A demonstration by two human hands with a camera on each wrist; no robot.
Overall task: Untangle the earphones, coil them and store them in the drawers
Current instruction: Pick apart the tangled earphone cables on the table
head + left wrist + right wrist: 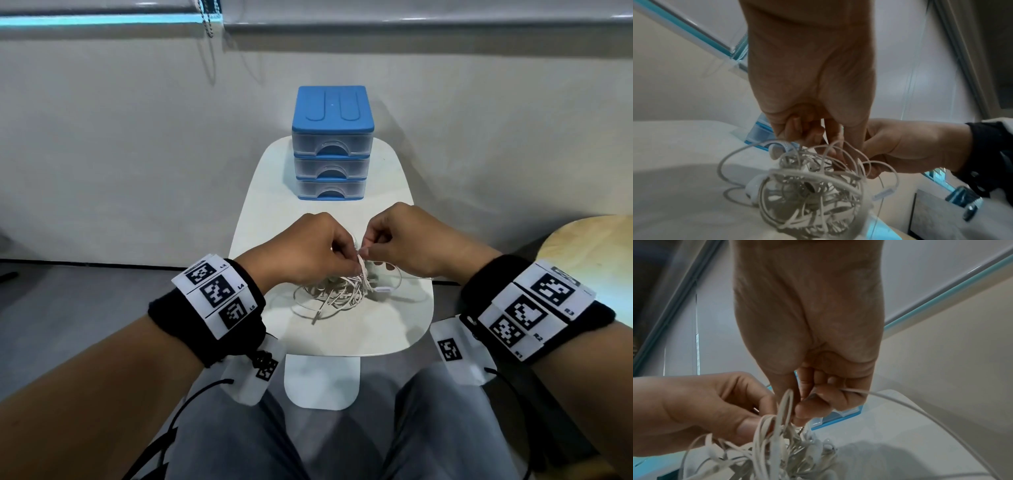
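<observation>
A tangled bundle of white earphones lies on the small white table, partly lifted at its top. My left hand pinches several cable strands at the top of the tangle. My right hand pinches the same strands from the other side, with one cable running out past its fingers. The two hands touch above the bundle. An inline remote lies to the right of the heap. The blue drawer unit stands at the far end of the table, with three clear drawers, all closed.
A round wooden stool stands at the right. The grey wall lies behind the table, with a blind chain hanging above. My knees are below the table's near edge.
</observation>
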